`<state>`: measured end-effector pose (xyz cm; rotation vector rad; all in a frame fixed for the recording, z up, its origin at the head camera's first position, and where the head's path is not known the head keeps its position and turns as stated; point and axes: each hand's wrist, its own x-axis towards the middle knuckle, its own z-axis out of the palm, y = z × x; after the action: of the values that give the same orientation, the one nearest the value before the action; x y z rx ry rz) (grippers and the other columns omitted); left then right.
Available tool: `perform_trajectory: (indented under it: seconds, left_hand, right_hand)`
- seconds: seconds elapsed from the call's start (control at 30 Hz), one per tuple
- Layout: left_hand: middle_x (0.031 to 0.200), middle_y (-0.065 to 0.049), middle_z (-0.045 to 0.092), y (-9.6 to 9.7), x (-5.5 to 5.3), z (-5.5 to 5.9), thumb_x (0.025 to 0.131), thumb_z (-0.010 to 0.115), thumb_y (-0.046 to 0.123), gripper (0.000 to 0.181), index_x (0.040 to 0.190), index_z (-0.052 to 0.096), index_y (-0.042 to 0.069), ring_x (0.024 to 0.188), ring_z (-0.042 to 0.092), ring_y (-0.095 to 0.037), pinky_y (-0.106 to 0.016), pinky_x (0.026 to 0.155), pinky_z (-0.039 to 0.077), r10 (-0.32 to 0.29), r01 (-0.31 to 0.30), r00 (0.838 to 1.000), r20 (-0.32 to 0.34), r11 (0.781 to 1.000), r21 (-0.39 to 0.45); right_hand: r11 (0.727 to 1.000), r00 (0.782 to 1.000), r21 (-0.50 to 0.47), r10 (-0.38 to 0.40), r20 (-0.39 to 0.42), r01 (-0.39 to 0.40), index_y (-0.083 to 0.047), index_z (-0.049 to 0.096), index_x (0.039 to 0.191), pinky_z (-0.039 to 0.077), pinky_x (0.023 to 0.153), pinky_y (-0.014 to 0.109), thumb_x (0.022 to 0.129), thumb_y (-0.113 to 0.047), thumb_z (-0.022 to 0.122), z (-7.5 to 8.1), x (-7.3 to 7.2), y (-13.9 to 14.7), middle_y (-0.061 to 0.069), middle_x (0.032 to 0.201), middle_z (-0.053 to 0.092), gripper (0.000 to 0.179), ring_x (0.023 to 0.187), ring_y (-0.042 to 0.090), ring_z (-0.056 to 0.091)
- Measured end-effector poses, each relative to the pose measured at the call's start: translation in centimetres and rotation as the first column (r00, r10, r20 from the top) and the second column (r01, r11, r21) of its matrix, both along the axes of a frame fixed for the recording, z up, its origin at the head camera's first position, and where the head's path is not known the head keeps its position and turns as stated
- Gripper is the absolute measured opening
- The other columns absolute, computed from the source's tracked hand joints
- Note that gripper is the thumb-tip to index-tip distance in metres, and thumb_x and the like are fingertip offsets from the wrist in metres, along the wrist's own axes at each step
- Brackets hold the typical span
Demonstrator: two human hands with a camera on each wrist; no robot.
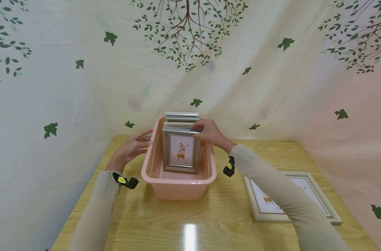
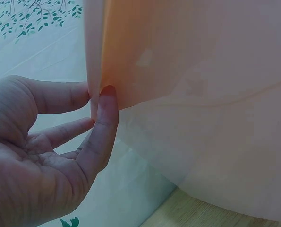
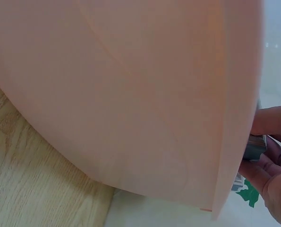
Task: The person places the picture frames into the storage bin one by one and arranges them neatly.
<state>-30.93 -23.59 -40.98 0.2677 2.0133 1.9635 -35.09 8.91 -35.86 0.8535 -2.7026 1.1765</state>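
Fingers of the right hand (image 1: 208,131) are pinching the front photo frame (image 1: 181,150) at its top right corner, that one standing mid-picture inside the pink tub (image 1: 179,181)! More frames (image 1: 181,114) are rising behind; loosely spread, the left hand (image 1: 134,145) is touching the tub's left rim; lower right, a larger frame (image 1: 312,187) is lying flat.

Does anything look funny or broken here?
Nothing looks spilled or broken. The only odd one out is the big picture frame, lying flat on the table while the smaller frames stand in the pink tub.

Rear frames (image 1: 179,119) — mostly out of sight behind the front frame (image 1: 181,150)
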Motion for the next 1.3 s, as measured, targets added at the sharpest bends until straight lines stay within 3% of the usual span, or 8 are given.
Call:
perform_trajectory:
  seconds: [0.2, 0.5, 1.3]
  left_hand:
    - [0.158, -0.032, 0.032, 0.0, 0.3, 0.1, 0.106, 0.052, 0.008, 0.068, 0.164, 0.017, 0.01, 0.109, 0.061, -0.003, -0.023, 0.09, 0.056, 0.002, -0.002, 1.0, -0.002, 1.0, -0.003]
    - [0.159, -0.032, 0.032, 0.2, 0.8, 0.1, 0.106, 0.051, 0.008, 0.067, 0.164, 0.018, 0.01, 0.108, 0.061, -0.003, -0.023, 0.09, 0.056, 0.015, -0.015, 1.0, -0.005, 1.0, -0.012]
    - [0.159, -0.029, 0.034, 0.2, 0.8, 0.0, 0.104, 0.055, 0.008, 0.068, 0.164, 0.022, 0.013, 0.108, 0.062, -0.003, -0.024, 0.089, 0.058, 0.032, -0.032, 0.999, 0.013, 0.999, 0.0]
  right_hand:
    - [1.0, 0.999, 0.004, -0.013, -0.032, 0.013, 0.003, 0.077, 0.108, 0.059, 0.09, 0.042, 0.081, 0.003, 0.079, -0.5, -0.8, 0.1, 0.018, 0.107, 0.075, 0.027, 0.096, 0.03, 0.07]
    - [1.0, 1.0, 0.026, 0.007, 0.019, -0.007, -0.002, 0.075, 0.114, 0.058, 0.095, 0.043, 0.087, 0.001, 0.076, -0.8, -1.6, 0.4, 0.015, 0.114, 0.073, 0.028, 0.099, 0.028, 0.067]
    - [0.996, 0.999, 0.078, 0.039, 0.017, -0.04, -0.003, 0.076, 0.114, 0.056, 0.099, 0.043, 0.09, 0.0, 0.073, -0.7, -2.0, 0.9, 0.014, 0.118, 0.073, 0.024, 0.105, 0.028, 0.064]
